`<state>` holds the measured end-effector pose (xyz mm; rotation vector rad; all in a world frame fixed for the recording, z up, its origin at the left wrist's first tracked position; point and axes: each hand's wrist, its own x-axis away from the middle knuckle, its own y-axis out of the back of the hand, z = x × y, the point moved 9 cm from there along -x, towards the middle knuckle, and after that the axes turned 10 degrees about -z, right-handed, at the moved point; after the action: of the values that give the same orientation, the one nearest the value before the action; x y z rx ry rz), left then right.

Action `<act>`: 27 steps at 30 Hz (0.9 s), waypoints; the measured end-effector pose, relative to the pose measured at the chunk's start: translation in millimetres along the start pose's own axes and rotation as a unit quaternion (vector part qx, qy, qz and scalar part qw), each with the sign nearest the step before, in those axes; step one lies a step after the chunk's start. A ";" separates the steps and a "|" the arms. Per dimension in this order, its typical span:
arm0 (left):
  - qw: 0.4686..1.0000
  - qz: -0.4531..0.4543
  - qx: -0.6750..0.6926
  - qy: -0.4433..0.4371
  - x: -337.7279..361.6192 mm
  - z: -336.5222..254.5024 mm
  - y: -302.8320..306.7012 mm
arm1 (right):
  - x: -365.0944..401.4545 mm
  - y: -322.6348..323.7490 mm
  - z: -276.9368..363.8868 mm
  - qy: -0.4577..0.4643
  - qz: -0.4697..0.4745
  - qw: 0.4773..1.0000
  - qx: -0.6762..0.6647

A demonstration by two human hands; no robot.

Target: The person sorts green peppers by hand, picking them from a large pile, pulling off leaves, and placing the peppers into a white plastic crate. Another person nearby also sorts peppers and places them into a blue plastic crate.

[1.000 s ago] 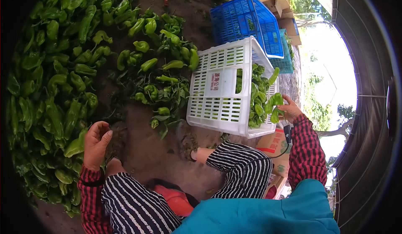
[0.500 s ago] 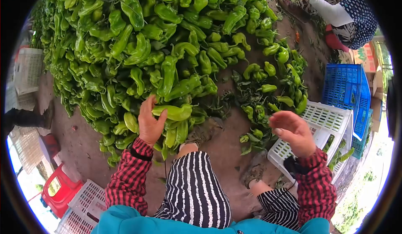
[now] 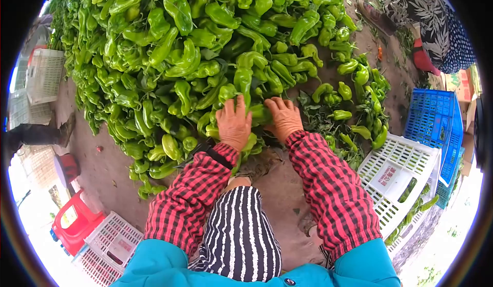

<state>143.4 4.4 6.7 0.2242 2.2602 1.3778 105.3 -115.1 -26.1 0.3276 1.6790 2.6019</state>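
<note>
A large heap of shiny green peppers (image 3: 174, 56) lies on the ground before me. My left hand (image 3: 234, 125) is at the heap's lower front edge, its fingers curled over a green pepper (image 3: 243, 79) that points up the pile. Close by on the right, my right hand (image 3: 285, 118) has its fingers bent round the end of another green pepper (image 3: 261, 114), which lies between both hands. The undersides of both hands and part of these peppers are hidden.
Loose peppers and leaves (image 3: 341, 115) lie to the right. White crates (image 3: 398, 171) and a blue crate (image 3: 434, 117) stand beyond them. A red plastic stool (image 3: 77, 220) and another crate (image 3: 115, 243) are at lower left. Another person's patterned clothing (image 3: 431, 25) shows at upper right.
My right hand has come left from beside the white crate to the heap. My left hand has moved right and up; the pepper lying across it earlier no longer shows there.
</note>
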 end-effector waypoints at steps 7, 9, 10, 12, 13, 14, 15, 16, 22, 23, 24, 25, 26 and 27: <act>0.953 0.034 0.271 -0.132 6.3 -90.3 0.4 | 63.2 -10.2 -101.1 -0.201 0.030 0.971 -0.130; 0.941 0.049 0.306 -0.139 16.0 -94.9 13.8 | 94.2 4.3 -125.5 -0.159 -0.012 0.986 0.048; 0.926 0.066 0.339 -0.150 23.4 -97.9 19.2 | 111.8 -0.8 -148.9 -0.170 -0.046 0.983 -0.053; 0.876 0.161 0.453 -0.037 41.2 -82.8 3.7 | 150.7 -15.2 -166.2 -0.313 -0.083 0.821 -0.470; 0.795 0.250 0.548 0.073 57.3 -76.3 -15.5 | 163.1 -12.3 -159.4 -0.317 -0.083 0.821 -0.467; 0.717 0.286 0.606 0.193 74.2 -66.4 -34.3 | 175.1 -9.1 -154.9 -0.327 -0.109 0.801 -0.489; 0.716 0.289 0.606 0.193 73.1 -65.9 -28.9 | 182.9 -5.7 -149.2 -0.336 -0.135 0.779 -0.512; 0.657 0.288 0.644 0.267 71.1 -62.1 -23.5 | 183.4 3.7 -136.3 -0.325 -0.143 0.800 -0.483; 0.777 0.228 0.570 0.142 73.5 -46.2 -6.4 | 200.8 -8.1 -70.4 -0.426 -0.122 0.419 -0.793; 0.775 0.231 0.570 0.142 72.4 -47.0 -6.5 | 198.7 -11.4 -58.0 -0.428 -0.125 0.417 -0.792; 0.795 0.277 0.537 0.056 73.4 -61.8 -4.4 | 192.1 -13.8 -40.1 -0.401 -0.100 0.388 -0.824; 0.807 0.318 0.497 -0.029 76.3 -75.5 -1.0 | 184.6 -13.7 -24.7 -0.373 -0.074 0.358 -0.853; 0.755 0.432 0.494 0.019 90.3 -79.4 -10.9 | 180.0 -12.9 -19.3 -0.372 -0.074 0.359 -0.853; 0.754 0.432 0.495 0.019 86.8 -81.4 -4.1 | 175.2 -14.0 -8.4 -0.377 -0.041 0.312 -0.871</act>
<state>29.2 -29.3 6.6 1.7645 2.8091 0.2543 -68.9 -92.9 -13.9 0.8191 -1.4641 1.8025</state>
